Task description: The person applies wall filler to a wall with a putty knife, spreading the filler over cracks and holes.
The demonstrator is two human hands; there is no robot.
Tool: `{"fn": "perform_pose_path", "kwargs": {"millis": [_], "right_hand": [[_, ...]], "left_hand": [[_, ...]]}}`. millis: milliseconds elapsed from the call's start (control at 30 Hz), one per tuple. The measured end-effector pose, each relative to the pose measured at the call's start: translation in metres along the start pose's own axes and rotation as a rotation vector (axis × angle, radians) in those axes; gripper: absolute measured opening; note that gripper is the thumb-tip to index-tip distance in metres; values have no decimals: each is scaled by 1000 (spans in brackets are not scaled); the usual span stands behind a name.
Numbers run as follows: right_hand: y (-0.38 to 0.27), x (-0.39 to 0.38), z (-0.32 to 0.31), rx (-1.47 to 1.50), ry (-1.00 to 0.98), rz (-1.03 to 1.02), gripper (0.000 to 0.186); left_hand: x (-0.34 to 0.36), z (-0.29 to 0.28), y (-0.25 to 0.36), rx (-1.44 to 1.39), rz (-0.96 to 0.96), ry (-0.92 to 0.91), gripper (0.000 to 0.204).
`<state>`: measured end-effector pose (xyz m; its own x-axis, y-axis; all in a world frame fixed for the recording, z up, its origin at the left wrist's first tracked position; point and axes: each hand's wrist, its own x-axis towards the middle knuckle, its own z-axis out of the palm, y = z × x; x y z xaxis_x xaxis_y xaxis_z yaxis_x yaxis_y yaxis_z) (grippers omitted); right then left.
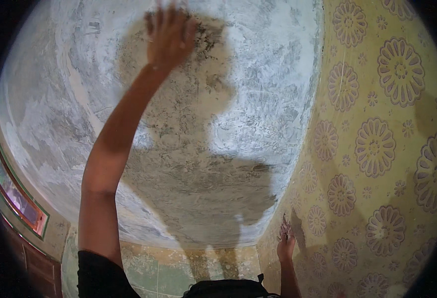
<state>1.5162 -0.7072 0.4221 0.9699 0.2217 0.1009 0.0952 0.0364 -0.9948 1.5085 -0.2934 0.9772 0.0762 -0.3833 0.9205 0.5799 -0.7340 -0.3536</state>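
My left hand (168, 42) is raised at the top of the view, its fingers spread over the patchy grey-white plaster wall (258, 114). It looks flat against the plaster or very close to it; whether it touches I cannot tell. No object shows in that hand. Low on the right, my right hand (286, 246) is beside the yellow wall with purple flower patterns (372, 198). A small, ragged purplish-brown bit (285, 226) shows at its fingers, too small to name. My shadow darkens the middle of the plaster.
Plaster and patterned wall meet in a corner line at right. Below the plaster runs a worn green and yellowish band (149, 268). At far left are a window with a green and brown frame (17, 193) and brown door panels (42, 268). A black item (223, 288) shows at the lower edge.
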Motion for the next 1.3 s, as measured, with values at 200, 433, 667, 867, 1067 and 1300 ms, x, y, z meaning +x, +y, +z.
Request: {"fn": "perform_pose_path", "kwargs": {"millis": [200, 433, 667, 867, 1067, 1300], "right_hand": [[11, 9, 4, 69, -81, -60, 46], [20, 13, 4, 204, -90, 1, 49], [-30, -14, 12, 122, -65, 48, 46], [52, 9, 2, 247, -24, 101, 47], [-38, -3, 22, -69, -53, 90, 46], [-53, 18, 36, -89, -67, -165, 45]], "left_hand": [[-45, -21, 54, -441, 812, -396, 51], [1, 0, -40, -200, 80, -303, 52], [-27, 0, -33, -135, 101, -146, 58], [-84, -26, 42, -409, 870, -536, 50], [-24, -18, -8, -253, 443, -456, 53], [14, 7, -88, -126, -200, 106, 61]]}}
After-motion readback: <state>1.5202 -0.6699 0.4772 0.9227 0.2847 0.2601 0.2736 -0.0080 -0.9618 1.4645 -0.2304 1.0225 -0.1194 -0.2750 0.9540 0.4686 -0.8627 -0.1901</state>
